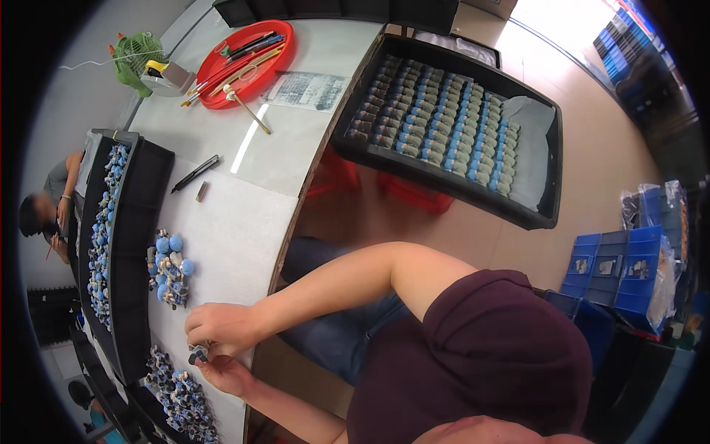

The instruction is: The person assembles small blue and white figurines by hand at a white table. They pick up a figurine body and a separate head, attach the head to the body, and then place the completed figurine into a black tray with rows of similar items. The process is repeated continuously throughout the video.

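Note:
My right hand (216, 325) comes in over the white table and is closed, its fingers around a small figurine (198, 354) with dark grey parts. My left hand (228, 376) pinches the figurine from below, fingers closed on its lower side. Most of the figurine is hidden by my fingers. Close to my right hand stands a small cluster of blue and white figurines (171, 268). Beside my left hand lies a dense group of blue, white and dark figurines (181, 396).
A long black tray (140, 222) of blue figurines borders the table. Another black tray (543, 200) holds rows of figurines. A marker (195, 174), a red dish (285, 63) of brushes and a green fan (139, 55) are on the table. A person (59, 185) works across.

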A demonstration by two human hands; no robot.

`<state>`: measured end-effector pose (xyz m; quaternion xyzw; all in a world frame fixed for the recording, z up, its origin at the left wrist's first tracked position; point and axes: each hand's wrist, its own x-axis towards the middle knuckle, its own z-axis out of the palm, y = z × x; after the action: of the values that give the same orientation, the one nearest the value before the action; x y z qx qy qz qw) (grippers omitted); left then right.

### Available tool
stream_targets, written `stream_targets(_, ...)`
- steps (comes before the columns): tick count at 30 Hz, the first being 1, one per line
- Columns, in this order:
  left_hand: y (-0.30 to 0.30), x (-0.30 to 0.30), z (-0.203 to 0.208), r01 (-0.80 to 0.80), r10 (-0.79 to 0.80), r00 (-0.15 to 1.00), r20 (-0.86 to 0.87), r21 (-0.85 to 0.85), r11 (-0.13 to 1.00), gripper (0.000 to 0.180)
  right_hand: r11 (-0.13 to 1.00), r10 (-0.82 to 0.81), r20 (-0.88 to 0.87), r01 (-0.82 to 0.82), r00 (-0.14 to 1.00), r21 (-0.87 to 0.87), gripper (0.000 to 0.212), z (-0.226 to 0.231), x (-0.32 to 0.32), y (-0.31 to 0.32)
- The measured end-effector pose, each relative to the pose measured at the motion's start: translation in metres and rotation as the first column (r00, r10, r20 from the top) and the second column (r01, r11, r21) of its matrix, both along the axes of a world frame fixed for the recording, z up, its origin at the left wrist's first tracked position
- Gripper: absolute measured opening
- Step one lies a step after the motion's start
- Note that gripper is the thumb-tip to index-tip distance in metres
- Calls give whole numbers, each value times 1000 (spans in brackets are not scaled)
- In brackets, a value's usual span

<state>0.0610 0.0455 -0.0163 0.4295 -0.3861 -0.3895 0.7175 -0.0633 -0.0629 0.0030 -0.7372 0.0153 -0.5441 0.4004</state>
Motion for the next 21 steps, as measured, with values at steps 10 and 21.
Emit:
stream_targets(10, 3, -18, 16, -239, 247, 967, -56, 122, 963, 41, 969, -228, -9, 226, 974, -103, 39, 4, -143, -23)
stream_targets(21, -5, -16, 16, -198, 207, 974, -89, 100, 975, 41, 159, -553, -831, 986, 54, -42, 32, -117, -530, -18)
